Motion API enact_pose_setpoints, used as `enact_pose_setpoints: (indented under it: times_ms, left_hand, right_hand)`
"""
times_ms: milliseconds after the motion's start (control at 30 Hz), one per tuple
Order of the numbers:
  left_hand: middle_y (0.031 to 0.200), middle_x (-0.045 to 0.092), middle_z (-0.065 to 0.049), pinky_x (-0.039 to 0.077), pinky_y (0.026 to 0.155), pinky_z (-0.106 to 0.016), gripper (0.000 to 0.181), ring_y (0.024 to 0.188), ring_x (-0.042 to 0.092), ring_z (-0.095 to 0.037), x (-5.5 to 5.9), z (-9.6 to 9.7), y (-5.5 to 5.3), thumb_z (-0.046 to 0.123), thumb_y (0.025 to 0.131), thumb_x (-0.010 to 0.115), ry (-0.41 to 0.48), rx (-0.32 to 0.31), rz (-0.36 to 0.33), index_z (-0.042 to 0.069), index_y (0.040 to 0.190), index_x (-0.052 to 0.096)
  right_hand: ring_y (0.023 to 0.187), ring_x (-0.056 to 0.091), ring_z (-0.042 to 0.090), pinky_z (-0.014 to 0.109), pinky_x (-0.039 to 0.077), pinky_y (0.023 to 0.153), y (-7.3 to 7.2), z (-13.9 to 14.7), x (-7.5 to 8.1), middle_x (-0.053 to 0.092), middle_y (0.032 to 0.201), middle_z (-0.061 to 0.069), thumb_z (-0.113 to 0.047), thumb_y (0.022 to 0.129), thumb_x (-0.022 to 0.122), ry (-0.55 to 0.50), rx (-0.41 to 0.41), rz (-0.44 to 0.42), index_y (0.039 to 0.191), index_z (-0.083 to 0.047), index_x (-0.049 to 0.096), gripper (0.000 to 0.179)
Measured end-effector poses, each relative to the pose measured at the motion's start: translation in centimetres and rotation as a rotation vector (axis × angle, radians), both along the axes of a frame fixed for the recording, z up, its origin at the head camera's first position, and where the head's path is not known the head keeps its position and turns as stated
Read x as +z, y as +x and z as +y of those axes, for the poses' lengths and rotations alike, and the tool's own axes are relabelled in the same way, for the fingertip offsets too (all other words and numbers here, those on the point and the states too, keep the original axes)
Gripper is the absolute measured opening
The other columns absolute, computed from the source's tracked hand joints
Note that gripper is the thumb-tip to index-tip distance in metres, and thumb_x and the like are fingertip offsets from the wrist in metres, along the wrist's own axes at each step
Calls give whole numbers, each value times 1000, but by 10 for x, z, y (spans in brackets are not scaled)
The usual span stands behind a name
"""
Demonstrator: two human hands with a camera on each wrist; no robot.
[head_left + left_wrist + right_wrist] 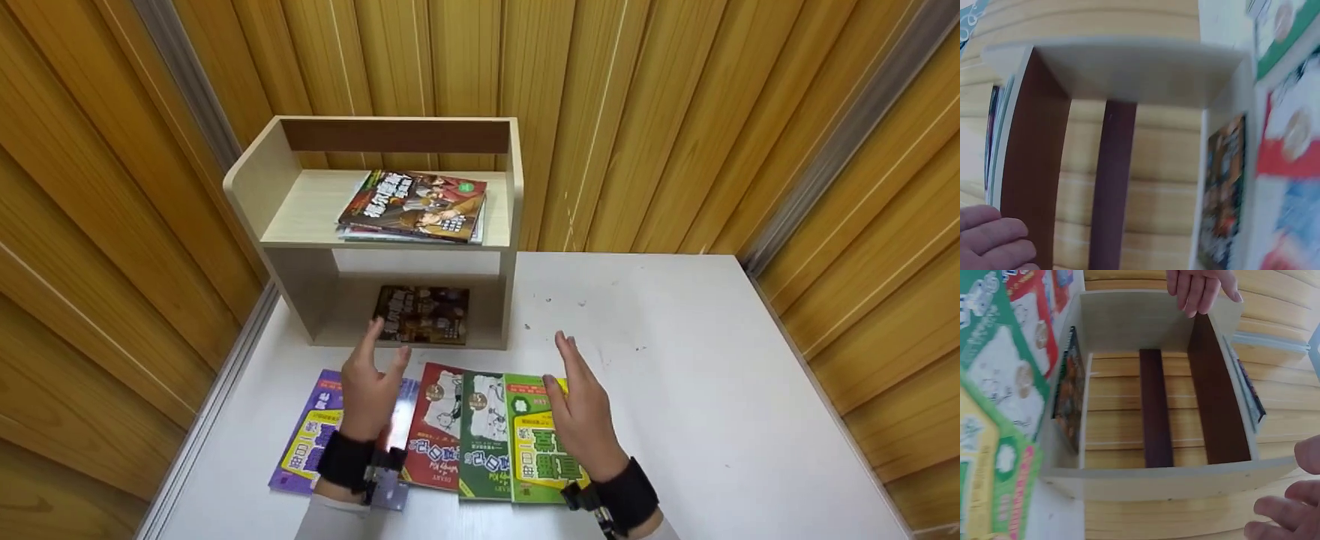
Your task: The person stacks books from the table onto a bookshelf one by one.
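Note:
My left hand (367, 394) is held in the air above a purple book (300, 442) and a glossy bluish book (403, 416), fingers extended and thumb apart. Over the edge of a bright green and yellow book (534, 442), my right hand (586, 420) hovers the same way, palm turned inward. Neither holds anything. Between them a red book (437, 416) and a dark green book (486, 431) lie on the table. Behind them stands a two-level wooden shelf (289, 206). The left wrist view catches the left fingers (999, 242) near the shelf board.
A small stack of comic books (420, 206) lies on the shelf's upper level. Another dark-covered book (424, 315) lies flat in the lower compartment. The white table (675, 390) extends to the right, and wood-slat walls (637, 127) enclose the back and sides.

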State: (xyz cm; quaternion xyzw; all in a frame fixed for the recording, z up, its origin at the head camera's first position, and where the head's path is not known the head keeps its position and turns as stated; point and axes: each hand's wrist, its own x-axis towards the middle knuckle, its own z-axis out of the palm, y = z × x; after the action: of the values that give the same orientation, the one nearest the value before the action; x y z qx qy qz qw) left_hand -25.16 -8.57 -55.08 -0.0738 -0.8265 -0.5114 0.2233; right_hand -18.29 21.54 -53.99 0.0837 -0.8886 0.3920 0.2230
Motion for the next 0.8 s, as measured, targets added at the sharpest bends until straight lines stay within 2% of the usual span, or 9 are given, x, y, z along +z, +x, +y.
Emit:
enact_pose_setpoints:
  times_ms: [33, 133, 200, 267, 400, 500, 567, 633, 800]
  left_hand:
    - [156, 57, -20, 63, 80, -38, 60, 85, 72, -33, -5, 6, 8, 23, 101, 74, 9, 2, -19, 4, 154, 53]
    - [147, 65, -18, 57, 63, -37, 55, 68, 63, -28, -21, 25, 33, 22, 101, 74, 26, 13, -98, 4, 150, 57]
    - [144, 67, -18, 62, 81, -40, 55, 99, 72, -29, -31, 39, 50, 22, 100, 75, 28, 2, -173, 4, 149, 57]
    - [145, 66, -17, 60, 100, -46, 57, 127, 67, -32, -39, 56, 63, 22, 98, 78, 21, -14, -238, 4, 148, 57]
    - [141, 67, -20, 58, 104, -54, 64, 131, 64, -36, -47, 91, 76, 25, 91, 85, 14, -63, -345, 2, 145, 58]
    - [141, 66, -23, 55, 106, -59, 78, 130, 64, -39, -52, 116, 85, 36, 84, 90, -40, -63, -470, 1, 145, 57]
    - [143, 63, -25, 52, 110, -63, 92, 132, 61, -42, -57, 132, 91, 47, 79, 92, -131, -52, -559, 0, 148, 53]
    - [143, 61, -25, 51, 110, -64, 107, 134, 59, -43, -62, 148, 97, 59, 74, 92, -286, -46, -614, 0, 152, 49]
    - [129, 60, -28, 57, 102, -55, 124, 122, 58, -41, -73, 179, 106, 70, 66, 92, -616, -55, -544, -4, 154, 46]
  right_hand:
    - [158, 37, 41, 60, 35, 125, 4, 1, -6, 40, 169, 20, -8, 107, 60, -2, -25, -15, 164, 0, 35, 63]
    - [155, 41, 43, 61, 38, 122, 17, 3, -24, 44, 165, 24, -9, 107, 60, -2, -88, -81, 163, 1, 36, 62]
    - [150, 47, 43, 61, 43, 120, 24, 5, -36, 48, 162, 25, -11, 108, 59, -22, -114, -148, 163, 1, 37, 60]
    - [147, 51, 43, 62, 45, 118, 30, 9, -46, 50, 158, 26, -12, 109, 58, -51, -143, -214, 162, 1, 36, 59]
    - [145, 52, 45, 65, 45, 117, 39, 18, -54, 53, 154, 26, -14, 110, 55, -106, -203, -338, 162, 1, 34, 58]
    - [146, 50, 46, 67, 43, 118, 46, 22, -59, 55, 152, 26, -12, 109, 54, -117, -235, -414, 162, 1, 35, 58]
    - [145, 52, 45, 65, 44, 117, 48, 23, -62, 56, 150, 25, -12, 109, 54, -110, -252, -450, 162, 1, 35, 57]
    - [144, 53, 45, 65, 45, 117, 49, 25, -64, 58, 149, 25, -12, 109, 54, -103, -267, -463, 161, 2, 36, 57]
    - [143, 55, 44, 64, 45, 117, 50, 30, -66, 59, 147, 25, -13, 108, 55, -103, -298, -443, 159, 1, 39, 55]
